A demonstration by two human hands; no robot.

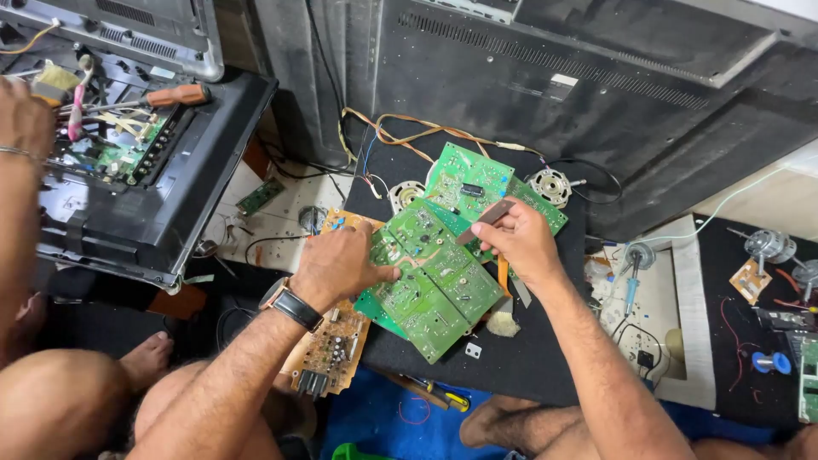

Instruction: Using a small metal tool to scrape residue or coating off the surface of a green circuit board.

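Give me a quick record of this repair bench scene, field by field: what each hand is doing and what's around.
left hand: presses on green circuit board
right hand: holds a small flat brown tool over the board
under the board: black mat
beside left wrist: orange circuit board
far left: another person's hand at an opened television

The work happens low on the floor. A blue mat (375, 417) covers the floor at the bottom, and a black cloth (528, 358) lies over it in the middle. Behind stands the dark grey back of a big television (596, 85), leaning and filling the top. At the left an opened television (145, 213) lies flat. At the right is a pale board (682, 315) and another black cloth (733, 341). The light is even and soft
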